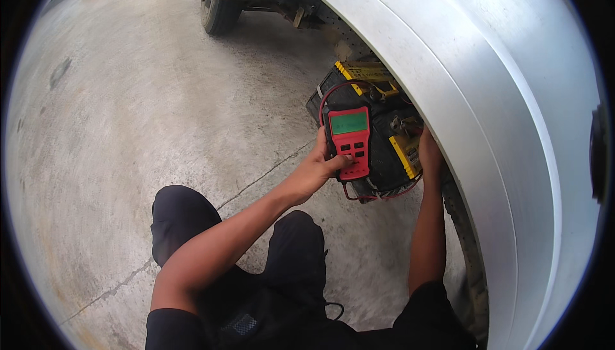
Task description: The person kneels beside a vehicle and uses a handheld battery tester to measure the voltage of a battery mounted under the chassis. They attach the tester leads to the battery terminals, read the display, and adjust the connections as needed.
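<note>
A red and black handheld battery tester [359,148] with a green screen is gripped in my left hand [315,169]. My left thumb lies on its lower buttons. Behind the tester sit two black vehicle batteries with yellow tops, a far battery [366,71] and a near battery [403,156]. My right hand [430,153] reaches beside the near battery's yellow edge, close to a metal terminal clamp [403,126]; its fingers are mostly hidden. A red cable [321,103] loops from the tester toward the far battery, and another lead [391,195] runs below toward my right hand.
A large silver curved vehicle panel [487,94] overhangs the batteries and fills the right side. At the back, a truck wheel [221,4] stands on the concrete floor [128,113]. My bent knees [186,212] are below my left forearm.
</note>
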Demonstrator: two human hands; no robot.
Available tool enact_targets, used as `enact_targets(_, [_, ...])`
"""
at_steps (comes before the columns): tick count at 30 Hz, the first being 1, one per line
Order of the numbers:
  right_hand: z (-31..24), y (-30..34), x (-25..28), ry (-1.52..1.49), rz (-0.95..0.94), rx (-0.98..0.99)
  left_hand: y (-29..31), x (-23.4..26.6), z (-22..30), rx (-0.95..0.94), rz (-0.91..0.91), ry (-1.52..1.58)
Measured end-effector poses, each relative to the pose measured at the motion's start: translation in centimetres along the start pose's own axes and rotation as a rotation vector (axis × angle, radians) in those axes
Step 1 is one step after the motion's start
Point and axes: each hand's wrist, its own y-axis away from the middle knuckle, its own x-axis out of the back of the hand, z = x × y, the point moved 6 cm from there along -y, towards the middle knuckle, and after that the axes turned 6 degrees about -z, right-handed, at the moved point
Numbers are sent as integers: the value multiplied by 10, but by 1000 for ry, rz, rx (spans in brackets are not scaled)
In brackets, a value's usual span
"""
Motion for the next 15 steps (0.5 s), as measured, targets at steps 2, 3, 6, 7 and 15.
enact_targets(2, [-12,-2,-1,139,25,-32,-4,0,1,10,-13,44])
enact_targets(3, [-16,0,-10,265,163,0,-5,-2,1,16,-17,64])
enact_targets(6, [0,-27,-4,129,-146,-84,-2,-4,1,22,-27,106])
enact_targets(7, [-4,-29,-1,28,-285,-115,-1,-3,1,2,-37,95])
enact_targets(15, [22,-47,7,-196,-688,-263,6,-4,-1,5,-73,77])
